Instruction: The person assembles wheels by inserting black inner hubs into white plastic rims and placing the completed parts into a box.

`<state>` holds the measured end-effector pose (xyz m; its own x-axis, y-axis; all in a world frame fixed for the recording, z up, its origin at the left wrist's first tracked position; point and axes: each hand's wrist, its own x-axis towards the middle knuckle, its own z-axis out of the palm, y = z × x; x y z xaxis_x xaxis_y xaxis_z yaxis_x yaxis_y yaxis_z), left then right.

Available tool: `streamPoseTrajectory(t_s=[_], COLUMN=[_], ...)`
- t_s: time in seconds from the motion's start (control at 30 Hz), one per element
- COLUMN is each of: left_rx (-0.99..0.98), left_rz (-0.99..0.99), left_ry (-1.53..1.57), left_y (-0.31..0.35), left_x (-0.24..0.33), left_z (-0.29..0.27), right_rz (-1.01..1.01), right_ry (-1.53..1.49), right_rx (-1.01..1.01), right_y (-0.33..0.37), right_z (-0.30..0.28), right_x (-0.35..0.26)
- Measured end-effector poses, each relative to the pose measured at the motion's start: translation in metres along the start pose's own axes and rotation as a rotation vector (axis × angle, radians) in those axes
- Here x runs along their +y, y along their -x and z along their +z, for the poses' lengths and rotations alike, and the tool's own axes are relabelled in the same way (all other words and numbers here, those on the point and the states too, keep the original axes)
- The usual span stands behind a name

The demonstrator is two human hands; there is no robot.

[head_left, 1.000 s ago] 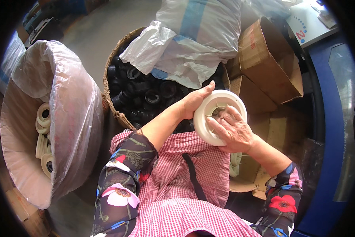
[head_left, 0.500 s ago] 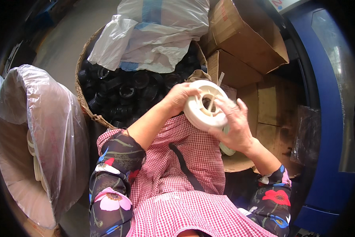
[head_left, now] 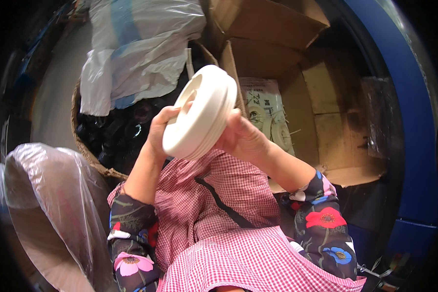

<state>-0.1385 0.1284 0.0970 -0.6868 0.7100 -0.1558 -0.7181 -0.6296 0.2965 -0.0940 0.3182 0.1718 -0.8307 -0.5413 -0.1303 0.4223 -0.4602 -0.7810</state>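
Between my hands a white round plastic part (head_left: 207, 114) with a ridged rim is held up and tilted, its hollow side turned to the left. A thin pale strip (head_left: 189, 63) sticks out past its far edge. My left hand (head_left: 159, 129) grips the left side, with fingers reaching into the hollow. At the right rim, my right hand (head_left: 243, 138) has its thumb against the edge; its other fingers are partly hidden behind the part.
A carton of black round parts (head_left: 119, 131) stands at the left, partly covered by a white plastic sack (head_left: 146, 53). An open cardboard box (head_left: 333, 134) at the right holds similar white parts (head_left: 280, 134). A plastic-lined bin (head_left: 58, 209) sits left; a blue machine (head_left: 414, 146) stands right.
The white part has turned from facing up to standing on a slant and has moved left. My right hand has shifted from its open face to its outer rim. The view has swung right.
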Motion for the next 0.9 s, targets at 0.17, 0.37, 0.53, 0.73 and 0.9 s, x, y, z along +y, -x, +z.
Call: streamPoseTrajectory(t_s=[0.17,0.37,0.53,0.73,0.9], left_rx=[0.081,0.477,0.527,0.731,0.846], left_rz=[0.082,0.406,0.377,0.094,0.084], left_ry=[-0.27,-0.606,-0.393,-0.711,-0.851], left_y=[0.007,0.034,0.024,0.002,0.02], left_x=[-0.012,0.038,0.081,0.034,0.029], left_z=[0.018,0.022,-0.042,-0.003,-0.007], right_rz=[0.043,0.483,0.385,0.208,0.162], right_ry=[0.363,1.31,1.836,1.47,1.594], right_rx=[-0.073,0.241,0.846,0.812,0.72], right_y=[0.007,0.06,0.121,0.055,-0.037], right_z=[0.005,-0.016,-0.199,-0.299,-0.356], right_x=[-0.018,-0.079,-0.057,0.085,0.136])
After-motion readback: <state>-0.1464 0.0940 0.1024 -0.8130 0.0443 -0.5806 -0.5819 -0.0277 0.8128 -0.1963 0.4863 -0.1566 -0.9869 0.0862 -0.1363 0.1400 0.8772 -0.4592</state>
